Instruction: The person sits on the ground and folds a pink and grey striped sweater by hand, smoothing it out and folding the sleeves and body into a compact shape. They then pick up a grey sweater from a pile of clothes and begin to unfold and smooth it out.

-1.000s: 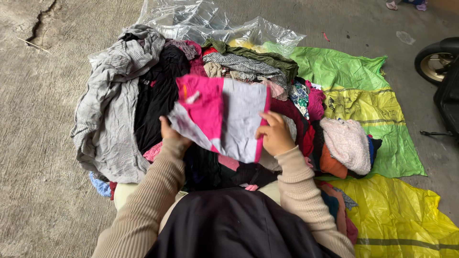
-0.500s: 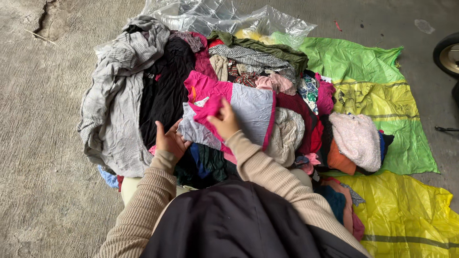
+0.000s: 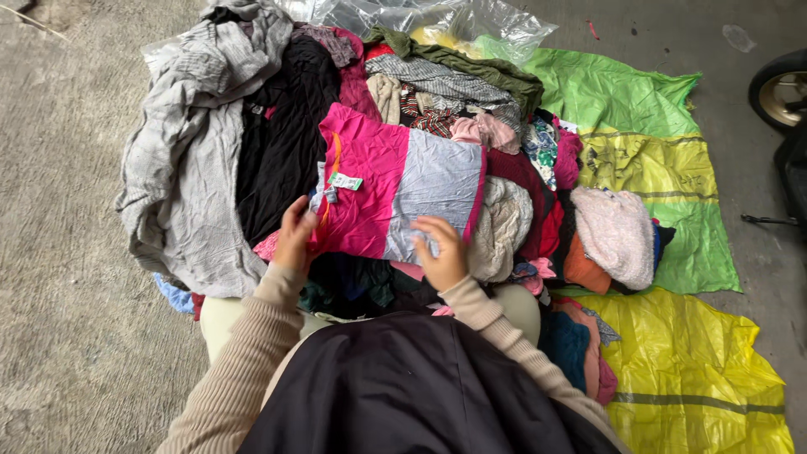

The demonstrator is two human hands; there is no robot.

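Note:
A pink and pale grey garment (image 3: pixel 395 193) with a small white tag lies folded flat on top of a big heap of clothes (image 3: pixel 504 160). My left hand (image 3: pixel 294 235) pinches its near left edge. My right hand (image 3: pixel 441 250) rests on its near grey part, fingers spread and pressing down. Both arms are in beige ribbed sleeves. A dark garment (image 3: pixel 403 387) covers my lap below the hands.
A grey shirt (image 3: pixel 193 168) and a black one (image 3: pixel 282 143) drape the heap's left side. Green and yellow plastic sheets (image 3: pixel 664 168) lie under the pile at right, a clear plastic bag (image 3: pixel 437 17) behind. A scooter wheel (image 3: pixel 777 88) stands at far right on the concrete floor.
The pink and grey garment was held up a second ago; it now lies flat on the heap. My right hand crossed over it, then came back to the near grey part.

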